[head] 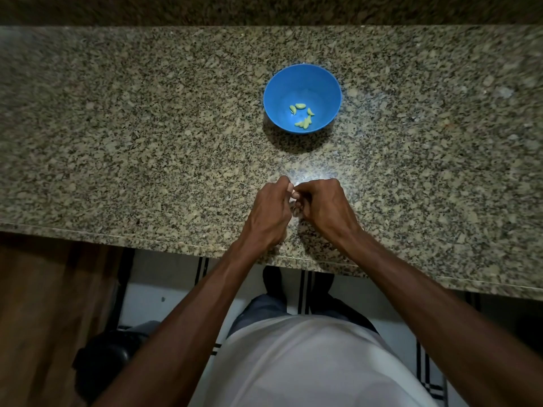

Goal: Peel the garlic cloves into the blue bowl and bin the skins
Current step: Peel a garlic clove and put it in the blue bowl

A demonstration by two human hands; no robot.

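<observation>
A blue bowl (302, 83) stands on the granite counter, a little beyond my hands, with several pale yellow-green peeled garlic cloves (302, 114) on its bottom. My left hand (269, 214) and my right hand (320, 207) meet near the counter's front edge, backs up, fingers curled in towards each other. Between their fingertips shows a small pale thing (293, 195), a garlic clove or its skin; most of it is hidden by the fingers. I cannot tell which hand holds which part.
The speckled granite counter (147, 127) runs left to right; its front edge (176, 245) lies just under my wrists. Below on the left is a dark round bin (108, 356) on the tiled floor, beside a wooden panel (50, 304).
</observation>
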